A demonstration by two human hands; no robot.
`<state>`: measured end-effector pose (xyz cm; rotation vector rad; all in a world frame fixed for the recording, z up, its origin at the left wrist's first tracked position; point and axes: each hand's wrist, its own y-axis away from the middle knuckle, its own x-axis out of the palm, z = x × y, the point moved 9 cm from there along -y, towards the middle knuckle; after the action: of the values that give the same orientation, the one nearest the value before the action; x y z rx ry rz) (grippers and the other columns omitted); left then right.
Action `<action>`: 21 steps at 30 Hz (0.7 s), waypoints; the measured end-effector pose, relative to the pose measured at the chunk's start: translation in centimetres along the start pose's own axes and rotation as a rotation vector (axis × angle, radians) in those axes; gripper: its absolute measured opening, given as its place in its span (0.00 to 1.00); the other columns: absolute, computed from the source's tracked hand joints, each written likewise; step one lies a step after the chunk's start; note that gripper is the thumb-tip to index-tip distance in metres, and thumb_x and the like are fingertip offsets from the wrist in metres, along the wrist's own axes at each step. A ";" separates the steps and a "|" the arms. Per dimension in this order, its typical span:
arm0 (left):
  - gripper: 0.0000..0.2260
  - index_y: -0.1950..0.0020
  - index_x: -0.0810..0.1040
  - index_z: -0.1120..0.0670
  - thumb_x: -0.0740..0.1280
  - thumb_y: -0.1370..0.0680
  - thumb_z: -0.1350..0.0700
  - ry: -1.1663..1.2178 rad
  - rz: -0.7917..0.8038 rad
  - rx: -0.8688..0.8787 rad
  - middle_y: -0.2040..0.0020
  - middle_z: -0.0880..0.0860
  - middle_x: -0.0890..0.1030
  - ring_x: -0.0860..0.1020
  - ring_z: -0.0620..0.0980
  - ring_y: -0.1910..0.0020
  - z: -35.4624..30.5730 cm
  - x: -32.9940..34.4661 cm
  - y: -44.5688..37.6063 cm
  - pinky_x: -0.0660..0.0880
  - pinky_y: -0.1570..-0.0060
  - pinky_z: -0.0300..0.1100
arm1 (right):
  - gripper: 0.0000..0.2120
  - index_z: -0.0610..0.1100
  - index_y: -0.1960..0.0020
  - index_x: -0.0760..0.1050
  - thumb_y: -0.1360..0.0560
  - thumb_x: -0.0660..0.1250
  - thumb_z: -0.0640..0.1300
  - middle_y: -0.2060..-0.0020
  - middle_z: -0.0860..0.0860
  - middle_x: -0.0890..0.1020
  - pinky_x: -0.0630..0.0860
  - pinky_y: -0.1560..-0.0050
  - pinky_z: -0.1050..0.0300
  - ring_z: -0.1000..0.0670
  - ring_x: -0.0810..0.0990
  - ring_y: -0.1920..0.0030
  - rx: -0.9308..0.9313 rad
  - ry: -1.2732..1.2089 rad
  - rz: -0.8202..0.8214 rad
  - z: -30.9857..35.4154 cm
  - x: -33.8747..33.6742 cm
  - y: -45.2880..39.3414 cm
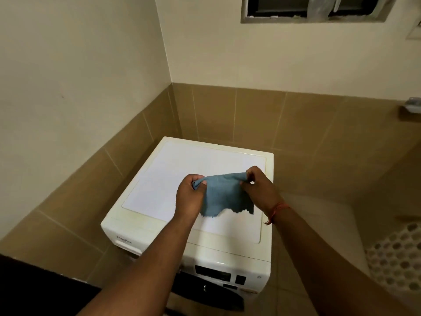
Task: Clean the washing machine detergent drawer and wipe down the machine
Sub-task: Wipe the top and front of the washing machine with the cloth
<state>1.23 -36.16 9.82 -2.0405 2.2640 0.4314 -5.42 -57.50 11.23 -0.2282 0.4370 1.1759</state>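
The small grey brand lettering [124,242] on the white front-loading washing machine [159,179], at eight o'clock, is too blurred to read. The dark control display [213,273] at six o'clock shows no legible figures. At twelve o'clock the grey-framed window [314,10] is cut by the top edge. A metal wall fitting [411,108] at three o'clock runs off frame.

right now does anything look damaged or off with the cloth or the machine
The blue cloth, held up by its top corners by the left hand and right hand, has a ragged, torn-looking bottom edge. The washing machine top shows no spill or damage, only slightly yellowed edges.
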 end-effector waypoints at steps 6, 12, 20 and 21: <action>0.03 0.55 0.77 0.48 0.67 0.21 0.55 -0.088 -0.093 0.108 0.57 0.44 0.80 0.79 0.43 0.57 -1.0 1.0 1.8 0.72 0.62 0.29 | 0.07 0.51 0.57 0.68 0.26 0.64 0.41 0.58 0.55 0.73 0.69 0.62 0.66 0.57 0.73 0.59 -0.323 0.166 -0.248 4.2 0.7 2.2; 0.05 0.51 0.80 0.54 0.65 0.22 0.56 0.342 0.040 -0.128 0.57 0.55 0.84 0.81 0.50 0.58 0.4 3.3 2.7 0.78 0.59 0.46 | 0.12 0.44 0.44 0.76 0.26 0.66 0.36 0.49 0.47 0.78 0.77 0.50 0.53 0.48 0.76 0.50 -0.485 0.395 -0.182 7.0 5.2 4.4; 0.05 0.46 0.78 0.58 0.68 0.22 0.60 0.599 0.176 -0.226 0.51 0.59 0.83 0.84 0.54 0.58 2.4 0.0 2.7 0.80 0.63 0.47 | 0.10 0.51 0.41 0.73 0.22 0.66 0.49 0.44 0.54 0.77 0.74 0.44 0.60 0.56 0.76 0.44 -0.287 0.009 -0.145 4.6 4.5 5.4; 0.06 0.45 0.78 0.58 0.67 0.22 0.62 0.611 0.201 -0.229 0.51 0.59 0.83 0.84 0.55 0.58 2.5 -0.4 2.7 0.80 0.64 0.48 | 0.15 0.50 0.39 0.73 0.24 0.69 0.51 0.41 0.54 0.76 0.73 0.41 0.57 0.54 0.75 0.40 -0.138 -0.131 -0.119 2.8 4.5 5.1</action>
<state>-1.73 -34.97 7.93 -2.3058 2.9015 0.0740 -8.13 -50.69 11.95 -0.2907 0.2248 1.0980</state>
